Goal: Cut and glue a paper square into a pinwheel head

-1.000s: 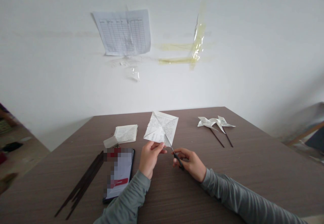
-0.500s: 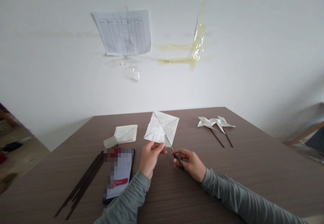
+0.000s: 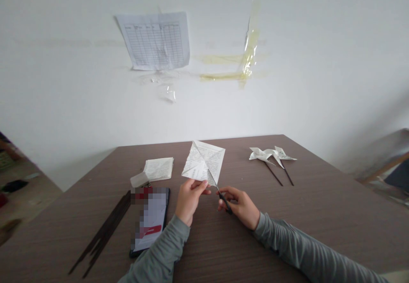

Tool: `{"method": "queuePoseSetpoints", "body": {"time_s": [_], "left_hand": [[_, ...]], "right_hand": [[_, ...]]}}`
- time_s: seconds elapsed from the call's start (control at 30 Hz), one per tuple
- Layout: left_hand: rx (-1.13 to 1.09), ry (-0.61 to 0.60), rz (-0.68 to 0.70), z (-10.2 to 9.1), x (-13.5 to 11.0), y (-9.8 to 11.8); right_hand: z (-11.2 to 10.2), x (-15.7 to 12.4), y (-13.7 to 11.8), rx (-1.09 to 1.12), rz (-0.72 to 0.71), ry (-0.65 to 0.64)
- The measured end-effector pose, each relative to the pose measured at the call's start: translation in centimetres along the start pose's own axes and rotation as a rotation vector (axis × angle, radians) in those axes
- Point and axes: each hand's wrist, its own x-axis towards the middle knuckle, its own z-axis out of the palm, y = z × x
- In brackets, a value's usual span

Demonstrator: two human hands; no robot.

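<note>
A square sheet of printed paper (image 3: pixel 213 157) with diagonal creases is pinched along its near edge by my left hand (image 3: pixel 189 197), fingers closed on it. My right hand (image 3: pixel 240 206) is closed round the black handles of a pair of scissors (image 3: pixel 225 201). The blades point up and to the left and lie along a diagonal of the sheet, reaching from its near corner toward the middle. Both hands are close together above the table, and part of the handles is hidden by the right fingers.
On the brown table (image 3: pixel 306 227), two paper pinwheels (image 3: pixel 271 155) on dark sticks lie at the right. To the left are a stack of paper squares (image 3: pixel 159 168), a small translucent box (image 3: pixel 139 180), a bundle of dark sticks (image 3: pixel 107 227) and a phone (image 3: pixel 150 221). A white wall rises behind.
Almost nothing differs. The paper sheet has tilted very slightly, while both hands and the scissors keep nearly the same place.
</note>
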Motion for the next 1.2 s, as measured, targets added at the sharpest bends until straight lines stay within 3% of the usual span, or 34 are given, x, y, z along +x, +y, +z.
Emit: {"method": "queuePoseSetpoints", "body": {"time_s": [1.2], "left_hand": [[0.061, -0.014, -0.009, -0.1, -0.3, -0.1]], "right_hand": [[0.0, -0.1, -0.7, -0.026, 0.016, 0.010]]}}
